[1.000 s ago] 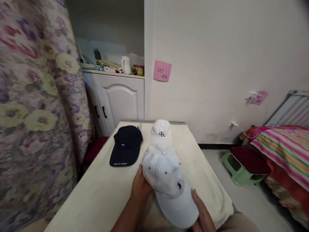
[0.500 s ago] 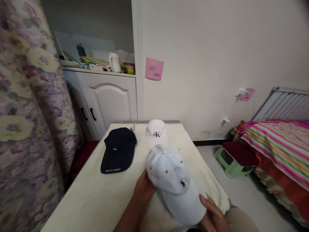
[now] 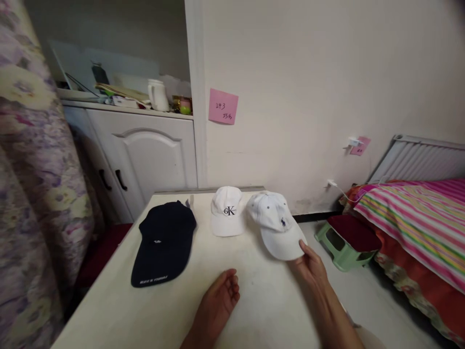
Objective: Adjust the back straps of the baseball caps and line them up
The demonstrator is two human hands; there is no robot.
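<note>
Three caps lie in a row at the far end of a cream table (image 3: 254,310). A dark navy cap (image 3: 163,240) is on the left, a white cap with a black logo (image 3: 227,212) in the middle, and a white cap with a small blue emblem (image 3: 276,225) on the right. My right hand (image 3: 310,266) pinches the brim of the white cap with the emblem. My left hand (image 3: 220,300) rests on the table near the middle, palm half up, fingers loosely curled and holding nothing.
A flowered curtain (image 3: 32,194) hangs at the left. Behind the table stand a white cabinet (image 3: 141,155) with a jug and clutter on top, and a wall with a pink note (image 3: 223,106). A green stool (image 3: 345,242) and a striped bed (image 3: 417,218) are on the right.
The white cap with the emblem went from near me to the far right of the row. My left hand let go of it and dropped to the table. The view shifted right.
</note>
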